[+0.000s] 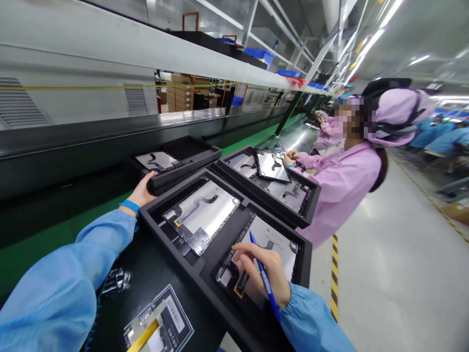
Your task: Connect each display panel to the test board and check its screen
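Observation:
My left hand [142, 192] grips the near corner of a black foam tray [190, 168], with a fingertip over its rim. A flat silver panel [157, 160] with a dark flex cable lies at that tray's left end. In front of me is a second black foam tray [216, 239] with two compartments. A silver tablet-like panel [205, 208] with a curved flex cable fills the left one. Over the right compartment, my right hand [269, 271] has a blue pen [264, 278] held in it. Its fingertips are at the edge of the panel [280, 234] there; whether they touch it I cannot tell.
Beyond, a co-worker in pink [348, 171] handles a panel [272, 165] above another foam tray [311, 200]. On the dark bench [161, 259] lie an opened device part [161, 322] with yellow tape and a shiny metal object [116, 281]. A shelf [220, 54] runs overhead.

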`<state>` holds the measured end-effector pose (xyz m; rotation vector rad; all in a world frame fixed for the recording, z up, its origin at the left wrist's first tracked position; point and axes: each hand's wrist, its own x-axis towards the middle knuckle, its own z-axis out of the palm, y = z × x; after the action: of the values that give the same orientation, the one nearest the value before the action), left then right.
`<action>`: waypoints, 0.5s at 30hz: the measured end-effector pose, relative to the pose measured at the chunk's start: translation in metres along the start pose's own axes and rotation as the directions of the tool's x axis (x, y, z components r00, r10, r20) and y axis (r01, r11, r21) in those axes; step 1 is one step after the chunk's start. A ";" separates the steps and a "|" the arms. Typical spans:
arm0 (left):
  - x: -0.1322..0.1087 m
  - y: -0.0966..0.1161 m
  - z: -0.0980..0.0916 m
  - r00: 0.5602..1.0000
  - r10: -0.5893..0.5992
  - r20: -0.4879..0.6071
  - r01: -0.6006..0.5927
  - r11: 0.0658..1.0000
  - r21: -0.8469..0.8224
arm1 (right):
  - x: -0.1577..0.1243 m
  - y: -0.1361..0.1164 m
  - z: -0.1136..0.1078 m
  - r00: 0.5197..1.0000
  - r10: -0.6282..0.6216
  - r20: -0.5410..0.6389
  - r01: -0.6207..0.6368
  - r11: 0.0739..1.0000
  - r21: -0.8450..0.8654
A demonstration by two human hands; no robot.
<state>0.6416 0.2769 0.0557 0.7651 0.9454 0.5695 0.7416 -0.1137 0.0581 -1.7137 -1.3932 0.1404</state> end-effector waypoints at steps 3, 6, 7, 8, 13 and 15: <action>-0.005 0.011 -0.003 0.995 0.033 -0.096 -0.039 0.997 -0.061 | 0.000 -0.001 -0.003 0.986 0.039 -0.162 -0.027 0.997 0.078; -0.020 0.030 -0.012 0.984 0.068 -0.165 -0.086 0.991 -0.102 | 0.013 -0.005 -0.016 0.938 -0.026 -0.346 0.032 0.999 0.013; -0.027 0.037 -0.016 0.983 0.081 -0.165 -0.100 0.988 -0.113 | 0.022 -0.007 -0.023 0.932 -0.042 -0.360 0.044 0.999 0.000; -0.036 0.044 -0.021 0.983 0.093 -0.159 -0.113 0.986 -0.123 | 0.035 -0.010 -0.030 0.936 -0.029 -0.350 0.032 0.999 0.004; -0.083 0.063 -0.052 0.981 0.095 -0.171 -0.112 0.989 -0.093 | 0.147 -0.017 -0.046 0.934 0.339 -0.108 -0.328 0.938 0.112; -0.102 0.063 -0.068 0.976 0.072 -0.205 -0.086 0.995 -0.060 | 0.198 -0.013 -0.040 0.895 0.444 -0.045 -0.436 0.891 0.129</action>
<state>0.5273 0.2634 0.1318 0.6939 1.0806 0.7563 0.8266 0.0274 0.1751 -1.8920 -0.9031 0.3989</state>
